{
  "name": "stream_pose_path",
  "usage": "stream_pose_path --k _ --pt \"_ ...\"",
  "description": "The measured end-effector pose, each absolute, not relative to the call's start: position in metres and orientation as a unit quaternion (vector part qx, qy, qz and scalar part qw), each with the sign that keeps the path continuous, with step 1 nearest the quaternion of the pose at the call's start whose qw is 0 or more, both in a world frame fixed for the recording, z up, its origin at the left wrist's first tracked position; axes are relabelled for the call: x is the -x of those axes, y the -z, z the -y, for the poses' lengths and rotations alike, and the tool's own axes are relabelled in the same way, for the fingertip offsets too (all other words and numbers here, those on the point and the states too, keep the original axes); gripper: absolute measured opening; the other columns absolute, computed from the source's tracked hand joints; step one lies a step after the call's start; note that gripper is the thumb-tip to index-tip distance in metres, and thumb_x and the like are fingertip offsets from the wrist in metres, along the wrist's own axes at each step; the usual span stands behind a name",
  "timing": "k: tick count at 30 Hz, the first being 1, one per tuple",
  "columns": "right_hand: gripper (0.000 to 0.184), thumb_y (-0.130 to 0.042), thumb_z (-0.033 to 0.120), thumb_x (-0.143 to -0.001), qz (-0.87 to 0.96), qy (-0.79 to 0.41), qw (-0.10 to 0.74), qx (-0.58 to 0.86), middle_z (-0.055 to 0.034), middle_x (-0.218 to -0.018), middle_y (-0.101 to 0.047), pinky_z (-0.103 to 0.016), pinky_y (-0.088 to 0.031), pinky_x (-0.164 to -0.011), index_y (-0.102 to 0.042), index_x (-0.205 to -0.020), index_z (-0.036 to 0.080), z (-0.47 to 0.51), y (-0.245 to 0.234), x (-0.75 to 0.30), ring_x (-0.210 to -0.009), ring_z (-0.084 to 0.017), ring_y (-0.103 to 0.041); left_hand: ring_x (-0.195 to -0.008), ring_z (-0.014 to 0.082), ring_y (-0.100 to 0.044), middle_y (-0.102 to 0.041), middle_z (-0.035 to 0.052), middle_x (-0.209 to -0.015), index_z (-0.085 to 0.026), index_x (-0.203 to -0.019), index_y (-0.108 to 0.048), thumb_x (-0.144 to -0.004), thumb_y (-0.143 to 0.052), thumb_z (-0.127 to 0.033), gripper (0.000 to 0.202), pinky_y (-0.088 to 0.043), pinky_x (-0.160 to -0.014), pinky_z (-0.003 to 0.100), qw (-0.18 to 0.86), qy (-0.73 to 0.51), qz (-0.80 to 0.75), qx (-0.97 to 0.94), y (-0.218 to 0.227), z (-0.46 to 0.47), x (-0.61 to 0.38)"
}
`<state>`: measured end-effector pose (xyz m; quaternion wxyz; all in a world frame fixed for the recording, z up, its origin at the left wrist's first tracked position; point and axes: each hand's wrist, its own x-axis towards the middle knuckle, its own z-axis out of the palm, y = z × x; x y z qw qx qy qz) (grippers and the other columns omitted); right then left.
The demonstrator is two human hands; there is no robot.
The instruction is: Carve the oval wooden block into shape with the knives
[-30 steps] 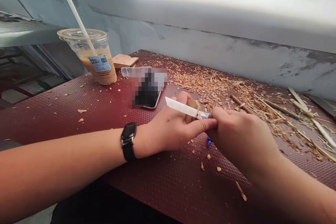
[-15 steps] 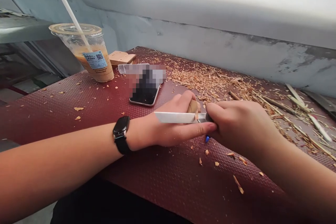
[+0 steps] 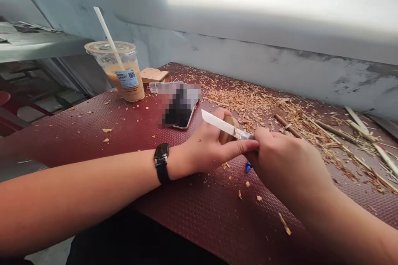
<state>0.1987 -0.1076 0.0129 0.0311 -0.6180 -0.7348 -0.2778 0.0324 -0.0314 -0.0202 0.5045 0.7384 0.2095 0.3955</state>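
In the head view, the right hand (image 3: 289, 157) is closed around a knife (image 3: 214, 120), its handle mostly hidden. The left hand (image 3: 202, 149) clasps a piece of wood (image 3: 230, 120), with the blade across it. The wood is above the table (image 3: 130, 132), between the near edge and the shavings (image 3: 248, 101) along the far edge. A cup (image 3: 133, 94) stands by the left edge.

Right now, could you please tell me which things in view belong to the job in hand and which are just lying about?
Job in hand: knife; tan workpiece; probably the wood shavings.

Lying about, apparently: smartphone; lidded drink cup; clear plastic case.
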Motion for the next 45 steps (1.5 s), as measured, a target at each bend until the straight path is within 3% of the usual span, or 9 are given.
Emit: stream_pose_path --k 3,6,11,17,25,32,38,45 --pt "0.018 -0.057 0.028 -0.092 0.784 0.260 0.044 0.562 -0.0033 -0.064 -0.063 -0.027 -0.017 -0.051 -0.054 -0.077 0.019 0.101 -0.018 -0.204 -0.051 -0.019 -0.061 -0.077 0.0157 -0.051 -0.055 -0.0027 -0.084 -0.024 -0.114 -0.046 -0.090 -0.070 -0.044 0.040 -0.041 -0.067 0.030 0.543 -0.322 -0.234 -0.739 0.008 0.033 -0.028" --pt "0.019 -0.053 0.030 -0.093 0.812 0.257 0.042 0.523 -0.0035 -0.068 -0.064 -0.027 -0.017 -0.052 -0.056 -0.078 0.019 0.097 -0.025 -0.207 -0.054 -0.019 -0.061 -0.092 0.0222 -0.057 -0.063 0.0046 -0.098 -0.023 -0.114 -0.052 -0.087 -0.066 -0.036 0.033 -0.046 -0.075 0.035 0.562 -0.259 -0.260 -0.741 -0.005 0.036 -0.024" --pt "0.023 -0.051 0.035 -0.088 0.815 0.257 0.040 0.518 -0.0033 -0.061 -0.061 -0.029 -0.015 -0.052 -0.056 -0.071 0.021 0.096 -0.034 -0.208 -0.050 -0.019 -0.055 -0.077 0.0185 -0.052 -0.059 0.0008 -0.084 -0.020 -0.108 -0.053 -0.084 -0.064 -0.035 0.031 -0.042 -0.066 0.033 0.558 -0.248 -0.275 -0.743 -0.011 0.042 -0.025" --pt "0.014 -0.049 0.017 -0.078 0.831 0.233 0.011 0.504 -0.0017 -0.060 -0.063 -0.029 -0.016 -0.053 -0.057 -0.068 0.022 0.093 -0.035 -0.213 -0.050 -0.019 -0.055 -0.074 0.0182 -0.052 -0.059 -0.0002 -0.082 -0.020 -0.106 -0.050 -0.083 -0.074 -0.049 0.044 -0.042 -0.065 0.033 0.499 -0.270 -0.311 -0.763 0.001 0.047 -0.029" --pt "0.018 -0.049 0.015 -0.080 0.786 0.293 0.046 0.543 -0.0021 -0.057 -0.060 -0.027 -0.017 -0.051 -0.051 -0.063 0.021 0.094 -0.020 -0.213 -0.048 -0.018 -0.054 -0.068 0.0142 -0.038 -0.040 -0.0060 -0.076 -0.023 -0.100 -0.039 -0.090 -0.071 -0.043 0.039 -0.035 -0.064 0.033 0.498 -0.364 -0.279 -0.736 0.019 0.051 -0.034" --pt "0.015 -0.054 0.014 -0.080 0.736 0.313 0.057 0.598 -0.0027 -0.056 -0.059 -0.028 -0.016 -0.051 -0.054 -0.066 0.020 0.106 -0.011 -0.204 -0.045 -0.016 -0.051 -0.065 0.0123 -0.036 -0.037 -0.0077 -0.073 -0.025 -0.097 -0.036 -0.091 -0.072 -0.040 0.040 -0.034 -0.062 0.031 0.519 -0.388 -0.260 -0.716 0.022 0.048 -0.037" --pt "0.018 -0.051 0.016 -0.082 0.805 0.279 0.022 0.523 -0.0028 -0.059 -0.063 -0.029 -0.015 -0.052 -0.056 -0.066 0.021 0.099 -0.028 -0.210 -0.050 -0.020 -0.058 -0.072 0.0148 -0.047 -0.052 -0.0025 -0.082 -0.022 -0.103 -0.043 -0.090 -0.070 -0.047 0.039 -0.039 -0.064 0.031 0.497 -0.273 -0.261 -0.781 0.007 0.043 -0.027" --pt "0.018 -0.054 0.022 -0.085 0.755 0.267 0.008 0.598 -0.0041 -0.061 -0.064 -0.027 -0.016 -0.052 -0.057 -0.068 0.020 0.096 -0.023 -0.207 -0.052 -0.020 -0.059 -0.074 0.0162 -0.047 -0.049 -0.0022 -0.080 -0.022 -0.098 -0.043 -0.095 -0.064 -0.048 0.033 -0.041 -0.071 0.033 0.450 -0.349 -0.280 -0.773 0.018 0.045 -0.034"
